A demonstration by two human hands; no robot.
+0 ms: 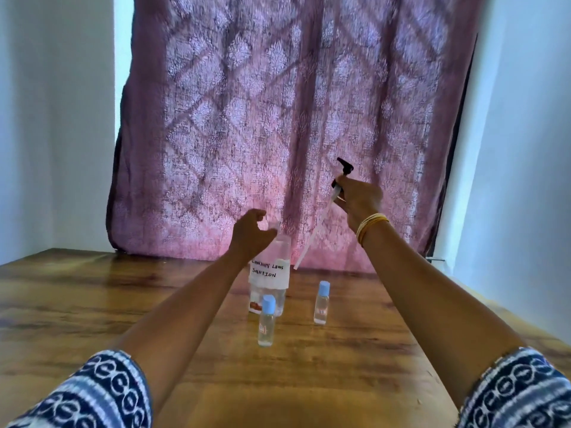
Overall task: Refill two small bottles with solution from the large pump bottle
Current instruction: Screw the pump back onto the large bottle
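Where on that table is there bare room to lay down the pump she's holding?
Bare wood lies right of the right small bottle, and left of the left small bottle toward the table edge. It is crowded around the large bottle, between both small ones.

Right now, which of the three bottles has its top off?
The large labelled bottle; its pump is in the right hand. Both small bottles keep blue caps.

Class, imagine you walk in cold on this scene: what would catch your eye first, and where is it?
First, the black pump head with its long white tube, held up in the right hand against the pink patterned curtain. Below it, the large labelled bottle stands open on the wooden table, the left hand by its neck. Two blue-capped small bottles stand in front.
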